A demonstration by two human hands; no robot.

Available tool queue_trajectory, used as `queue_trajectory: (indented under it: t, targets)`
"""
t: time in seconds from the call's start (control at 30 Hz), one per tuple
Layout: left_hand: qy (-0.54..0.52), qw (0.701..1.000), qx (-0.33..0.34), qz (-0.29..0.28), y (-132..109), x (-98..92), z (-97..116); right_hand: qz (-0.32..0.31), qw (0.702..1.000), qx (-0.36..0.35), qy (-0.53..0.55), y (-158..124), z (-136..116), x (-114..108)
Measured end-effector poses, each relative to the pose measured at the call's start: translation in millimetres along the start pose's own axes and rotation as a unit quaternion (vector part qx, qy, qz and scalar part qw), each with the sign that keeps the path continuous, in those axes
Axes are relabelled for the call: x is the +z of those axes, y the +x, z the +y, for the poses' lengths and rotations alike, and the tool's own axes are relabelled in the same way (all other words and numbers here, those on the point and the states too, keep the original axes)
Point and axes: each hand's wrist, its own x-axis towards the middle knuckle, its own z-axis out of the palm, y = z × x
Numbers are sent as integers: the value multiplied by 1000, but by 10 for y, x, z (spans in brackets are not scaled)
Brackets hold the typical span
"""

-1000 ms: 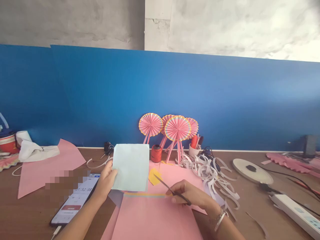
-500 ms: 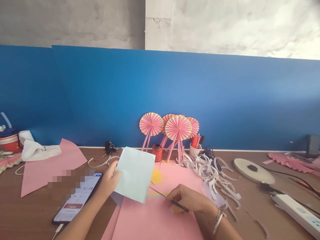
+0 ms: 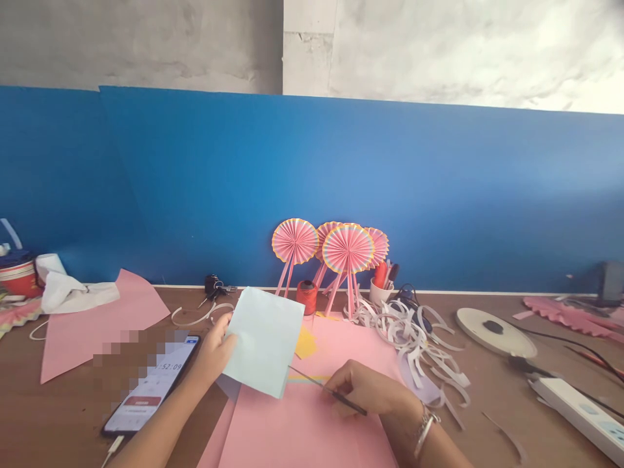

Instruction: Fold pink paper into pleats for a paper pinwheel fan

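Observation:
My left hand (image 3: 218, 344) pinches the left edge of a pale blue-green sheet of paper (image 3: 266, 341), held tilted above the pink sheets. In my right hand (image 3: 363, 390) is a thin-bladed cutting tool (image 3: 345, 401) with a black handle. I cannot tell whether it is a knife or scissors seen edge-on. Its tip points left and lies close to the paper's lower right edge. Under both hands, large pink sheets (image 3: 307, 429) lie on the table. A small yellow piece of paper (image 3: 306, 343) shows just right of the held sheet.
Pink pleated paper rosettes (image 3: 348, 249) stand at the back beside a red thread spool (image 3: 307, 298). Curled white paper strips (image 3: 414, 344) heap to the right, near a round white disc (image 3: 496, 333) and a power strip (image 3: 585, 416). Leftward lies a phone (image 3: 153, 387) with a cable.
The held paper and both hands have barely moved. The blade's tip has shifted very slightly left and down.

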Motion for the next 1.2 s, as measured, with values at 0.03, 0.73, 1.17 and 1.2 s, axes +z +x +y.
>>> queue_trajectory:
  t: [0.03, 0.73, 1.17, 1.2]
  targets:
    - [-1, 1000, -2, 0, 1, 1, -1, 1, 1000, 0, -3, 2, 9, 1]
    - [-43, 996, -36, 63, -50, 36, 113, 277, 943, 109, -148, 0, 78, -108]
    - [-217, 964, -149, -26, -235, 294, 199, 391, 876, 232, -165, -23, 301, -333]
    - [-220, 963, -154, -30, -244, 309, 193, 383, 884, 233, -130, -28, 312, -354]
